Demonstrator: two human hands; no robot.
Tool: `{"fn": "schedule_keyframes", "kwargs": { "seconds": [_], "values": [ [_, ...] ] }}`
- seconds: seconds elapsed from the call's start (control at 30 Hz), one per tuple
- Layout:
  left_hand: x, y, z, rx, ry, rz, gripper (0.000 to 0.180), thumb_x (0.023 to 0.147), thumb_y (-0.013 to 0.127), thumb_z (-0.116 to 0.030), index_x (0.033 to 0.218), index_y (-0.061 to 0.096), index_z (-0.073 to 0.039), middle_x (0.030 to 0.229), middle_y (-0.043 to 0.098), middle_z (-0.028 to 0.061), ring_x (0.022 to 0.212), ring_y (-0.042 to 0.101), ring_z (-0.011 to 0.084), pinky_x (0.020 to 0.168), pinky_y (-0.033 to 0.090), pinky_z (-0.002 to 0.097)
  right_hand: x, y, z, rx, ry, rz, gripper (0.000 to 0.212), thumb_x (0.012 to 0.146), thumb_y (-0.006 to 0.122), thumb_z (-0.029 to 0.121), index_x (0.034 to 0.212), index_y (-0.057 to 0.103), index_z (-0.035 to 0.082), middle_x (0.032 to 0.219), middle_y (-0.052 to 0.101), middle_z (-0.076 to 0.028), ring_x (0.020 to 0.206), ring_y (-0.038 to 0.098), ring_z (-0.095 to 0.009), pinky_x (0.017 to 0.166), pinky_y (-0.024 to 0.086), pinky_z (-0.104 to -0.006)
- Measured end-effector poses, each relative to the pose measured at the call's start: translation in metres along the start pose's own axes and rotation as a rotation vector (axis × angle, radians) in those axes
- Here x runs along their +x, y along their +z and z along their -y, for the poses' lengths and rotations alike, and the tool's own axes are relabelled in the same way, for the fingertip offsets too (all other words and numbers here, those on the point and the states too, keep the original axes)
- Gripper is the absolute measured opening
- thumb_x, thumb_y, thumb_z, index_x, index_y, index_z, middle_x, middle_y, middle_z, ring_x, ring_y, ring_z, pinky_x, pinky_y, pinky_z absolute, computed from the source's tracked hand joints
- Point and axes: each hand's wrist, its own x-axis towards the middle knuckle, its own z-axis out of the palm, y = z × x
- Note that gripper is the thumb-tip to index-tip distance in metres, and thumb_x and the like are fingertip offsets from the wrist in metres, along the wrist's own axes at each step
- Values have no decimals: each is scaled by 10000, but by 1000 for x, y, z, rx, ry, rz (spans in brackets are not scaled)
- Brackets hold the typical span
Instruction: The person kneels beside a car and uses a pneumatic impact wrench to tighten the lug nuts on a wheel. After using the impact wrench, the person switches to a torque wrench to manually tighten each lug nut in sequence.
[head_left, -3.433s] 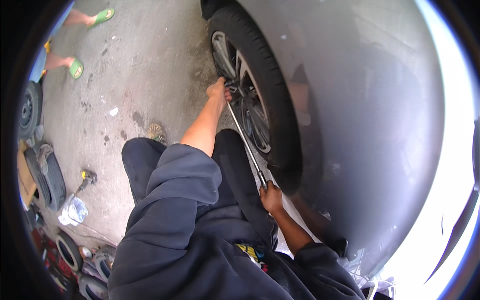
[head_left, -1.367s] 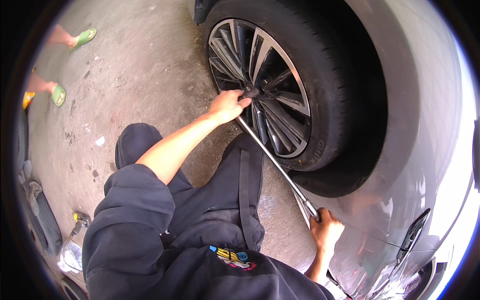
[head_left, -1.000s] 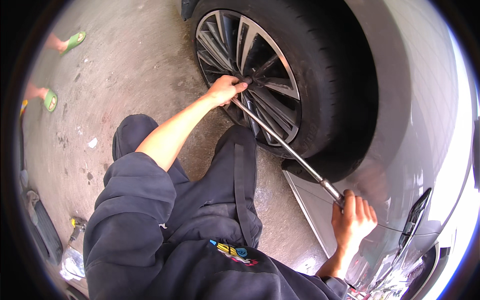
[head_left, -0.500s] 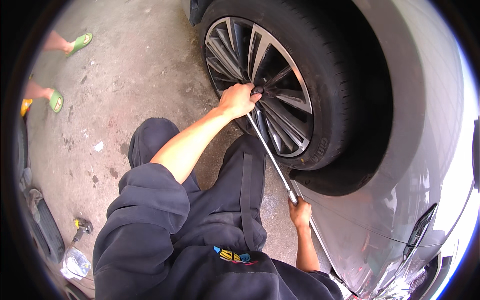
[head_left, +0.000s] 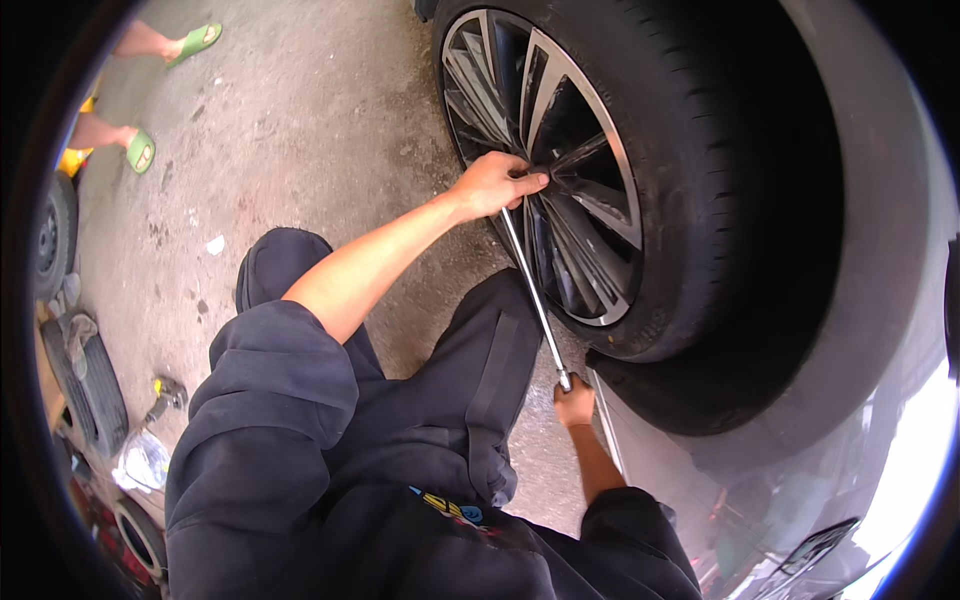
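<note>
Chrome wrench, right hand fingers closed round near end, left hand fingers curled over far end at wheel centre, car edge just right, wide floor left.

The car wheel stands just right of the left hand; the wrench slants from that hand back to the right hand. The fender lies right of both hands, the power tool and loose tyres well left.

- left hand curled, thumb pointing right
- left forearm bare, reaching forward across to the right
- right hand clenched, lower than the left
- right forearm bare, angled forward
</note>
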Motion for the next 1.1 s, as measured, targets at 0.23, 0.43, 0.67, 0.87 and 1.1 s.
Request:
{"fn": "schedule_keyframes", "kwargs": {
  "seconds": [0.23, 0.43, 0.67, 0.87, 1.1],
  "values": [
    [2, 16, 5, 137, -30, -206, 503, 858, 695, -495, 1053, 737, -34, 794, 698, 123, 783, 674, 236, 769, 491, 359, 0, 28, -14, -176, -17, -127, 199, 756, 703, 227, 764, 570, 79, 720, 660, -180, 658, 657, -406, 626, 537, -509],
    [-4, 24, -12, 335, -86, -316, 529, 817, 684, -563, 1099, 746, -120, 1026, 728, 126, 1025, 675, 296, 906, 506, 400, 36, 61, -17, -86, 19, -90, 250, 773, 717, 250, 915, 595, 83, 791, 681, -202, 722, 669, -431, 661, 531, -542],
    [-20, 18, -8, 404, -103, -336, 552, 848, 666, -534, 1067, 730, -31, 1023, 714, 185, 1020, 667, 331, 902, 491, 412, 40, 85, -13, -44, -17, -135, 184, 782, 683, 238, 828, 585, 89, 766, 670, -176, 693, 654, -416, 642, 521, -524],
    [-10, 29, -24, 403, -38, -348, 509, 818, 681, -513, 1081, 732, -80, 1038, 708, 189, 1038, 660, 354, 901, 510, 446, 51, 91, -19, 26, 129, -65, 205, 786, 684, 234, 885, 604, 73, 843, 677, -210, 775, 649, -454, 684, 512, -536],
    [-15, 12, -12, 427, 67, -310, 433, 877, 661, -439, 1080, 718, -60, 1004, 707, 206, 1011, 660, 380, 878, 503, 461, 35, 78, -11, -96, -7, -232, 191, 734, 715, 204, 849, 605, 98, 751, 675, -182, 690, 665, -421, 651, 534, -531]
  ]
}}
